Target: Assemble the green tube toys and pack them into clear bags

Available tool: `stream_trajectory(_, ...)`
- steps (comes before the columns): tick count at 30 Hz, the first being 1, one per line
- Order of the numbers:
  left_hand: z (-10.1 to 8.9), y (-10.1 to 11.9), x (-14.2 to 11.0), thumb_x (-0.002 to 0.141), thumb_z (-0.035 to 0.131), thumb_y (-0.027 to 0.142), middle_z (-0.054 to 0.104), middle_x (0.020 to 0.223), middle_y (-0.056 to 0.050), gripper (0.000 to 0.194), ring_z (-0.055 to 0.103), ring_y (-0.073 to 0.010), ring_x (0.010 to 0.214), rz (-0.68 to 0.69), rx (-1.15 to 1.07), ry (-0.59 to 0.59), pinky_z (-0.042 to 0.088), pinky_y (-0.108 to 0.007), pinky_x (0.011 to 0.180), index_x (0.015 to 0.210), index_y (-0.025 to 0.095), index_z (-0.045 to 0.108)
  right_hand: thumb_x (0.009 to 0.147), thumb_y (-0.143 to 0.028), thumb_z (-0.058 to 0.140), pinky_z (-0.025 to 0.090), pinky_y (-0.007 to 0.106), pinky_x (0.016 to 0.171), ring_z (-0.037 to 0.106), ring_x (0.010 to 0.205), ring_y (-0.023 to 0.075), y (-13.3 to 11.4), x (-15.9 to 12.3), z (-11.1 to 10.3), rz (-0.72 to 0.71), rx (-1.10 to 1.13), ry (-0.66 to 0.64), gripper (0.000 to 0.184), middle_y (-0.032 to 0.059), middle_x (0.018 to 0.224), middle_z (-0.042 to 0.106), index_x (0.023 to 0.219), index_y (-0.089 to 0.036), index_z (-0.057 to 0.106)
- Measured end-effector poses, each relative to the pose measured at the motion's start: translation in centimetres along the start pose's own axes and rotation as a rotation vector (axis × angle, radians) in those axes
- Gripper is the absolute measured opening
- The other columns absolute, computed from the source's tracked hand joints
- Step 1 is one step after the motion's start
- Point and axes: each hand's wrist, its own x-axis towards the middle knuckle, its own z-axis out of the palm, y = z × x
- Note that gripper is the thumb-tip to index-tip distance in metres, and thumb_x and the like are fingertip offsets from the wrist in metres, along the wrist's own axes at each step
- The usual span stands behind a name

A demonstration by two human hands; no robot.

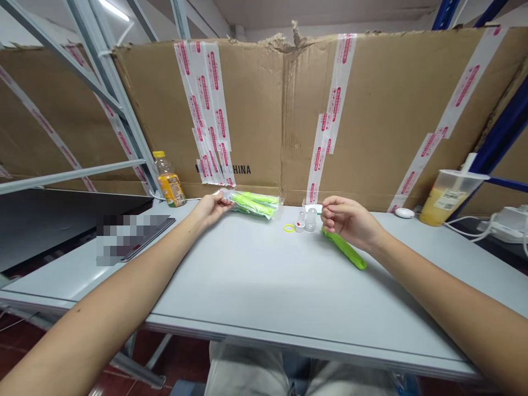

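packet (258, 204) partly hidden, lettering (240, 170) partly covered

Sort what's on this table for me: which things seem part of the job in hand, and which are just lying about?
Likely part of the job:
clear bag of green pieces, pinched by the left hand
loose green piece, by the right hand
small clear pieces
yellow ring

Probably just lying about:
yellow-capped bottle
drink cup with straw
white round object
dark flat item, partly blurred
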Motion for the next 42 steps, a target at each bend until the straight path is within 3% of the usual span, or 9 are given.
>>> stream_trajectory(8, -1.0, 0.6, 0.0, 0.08, 0.068, 0.004, 0.065, 0.069, -0.011, 0.009, 0.069, -0.0185, 0.068, -0.215, 0.458, -0.072, 0.061, -0.028, 0.063, 0.079, 0.009, 0.061, 0.067, -0.017, 0.075, 0.037, 0.03, 0.054, 0.048, 0.053, 0.0117, 0.3, 0.7, -1.2, -0.042, -0.061, 0.027, 0.016, -0.002, 0.064, 0.055, 0.078, -0.019, 0.064)
stream_trajectory(13, -2.2, 1.9, 0.0, 0.059, 0.086, 0.011, 0.062, 0.055, -0.006, 0.026, 0.059, -0.016, 0.049, -0.223, 0.761, -0.009, 0.045, -0.026, 0.046, 0.067, 0.012, 0.061, 0.067, -0.018, 0.075, 0.036, 0.03, 0.053, 0.049, 0.052, 0.0115, 0.5, 1.3, -2.7, -0.063, -0.09, 0.054, 0.015, -0.0019, 0.064, 0.056, 0.078, -0.018, 0.065)
stream_trajectory(18, -2.2, 3.1, 0.0, 0.048, 0.088, 0.034, 0.052, 0.053, 0.003, 0.04, 0.05, -0.0148, 0.056, 0.265, 1.43, 0.025, 0.036, -0.026, 0.054, 0.062, 0.018, 0.054, 0.067, -0.02, 0.076, 0.037, 0.03, 0.053, 0.05, 0.052, 0.0115, 0.6, 1.7, -3.7, -0.069, -0.125, 0.083, 0.017, -0.0022, 0.063, 0.056, 0.078, -0.019, 0.064)
stream_trajectory(21, -1.1, 2.8, -0.5, 0.058, 0.08, 0.044, 0.065, 0.089, -0.003, 0.038, 0.057, -0.02, 0.088, 0.533, 1.488, -0.319, 0.044, -0.027, 0.076, 0.083, 0.019, 0.065, 0.065, -0.02, 0.075, 0.038, 0.029, 0.052, 0.051, 0.051, 0.0117, 0.7, 1.8, -3.9, -0.075, -0.157, 0.11, 0.017, -0.0019, 0.062, 0.056, 0.078, -0.019, 0.063)
stream_trajectory(25, 0.6, 1.0, -1.5, 0.066, 0.075, 0.049, 0.064, 0.108, -0.005, 0.045, 0.05, -0.0256, 0.113, 0.578, 1.574, -0.653, 0.04, -0.034, 0.096, 0.103, 0.023, 0.071, 0.064, -0.02, 0.068, 0.039, 0.03, 0.051, 0.051, 0.05, 0.0136, 0.7, 1.9, -3.9, -0.089, -0.321, 0.213, 0.012, -0.0012, 0.059, 0.055, 0.074, -0.019, 0.061)
stream_trajectory(30, 1.5, -1.1, -1.7, 0.079, 0.065, 0.043, 0.062, 0.105, -0.008, 0.031, 0.05, -0.0268, 0.109, 0.701, 1.635, -0.633, 0.04, -0.039, 0.097, 0.098, 0.02, 0.07, 0.073, -0.027, 0.056, 0.035, 0.029, 0.051, 0.046, 0.048, 0.0128, 0.6, 1.9, -3.9, -0.083, -0.954, 0.39, 0.007, -0.0008, 0.055, 0.054, 0.07, -0.02, 0.056)
stream_trajectory(34, 1.7, -1.9, -1.6, 0.081, 0.062, 0.039, 0.063, 0.104, -0.011, 0.028, 0.051, -0.0286, 0.106, 0.788, 1.654, -0.565, 0.042, -0.042, 0.094, 0.099, 0.018, 0.07, 0.078, -0.041, 0.057, 0.034, 0.03, 0.056, 0.054, 0.062, 0.0172, 0.6, 1.8, -4.1, 0.045, -1.468, 0.315, 0.023, 0.0053, 0.068, 0.063, 0.07, -0.02, 0.053)
stream_trajectory(39, 2.8, -2.8, -2.7, 0.088, 0.052, 0.033, 0.061, 0.104, -0.012, 0.027, 0.052, -0.0277, 0.105, 0.943, 1.718, -0.563, 0.043, -0.042, 0.095, 0.104, 0.017, 0.068, 0.075, -0.053, 0.064, 0.037, 0.031, 0.059, 0.061, 0.073, 0.0243, 1.1, 1.4, -3.8, 0.261, -1.67, 0.148, 0.039, 0.0113, 0.086, 0.068, 0.092, -0.019, 0.056)
stream_trajectory(42, 4.2, -3.9, -4.4, 0.092, 0.046, 0.027, 0.061, 0.103, -0.013, 0.027, 0.053, -0.0269, 0.104, 1.063, 1.661, -0.645, 0.043, -0.042, 0.095, 0.102, 0.015, 0.068, 0.074, -0.042, 0.067, 0.037, 0.032, 0.059, 0.062, 0.077, 0.0269, 1.4, 1.0, -3.4, 0.309, -1.669, 0.116, 0.045, 0.0135, 0.092, 0.069, 0.109, -0.017, 0.053)
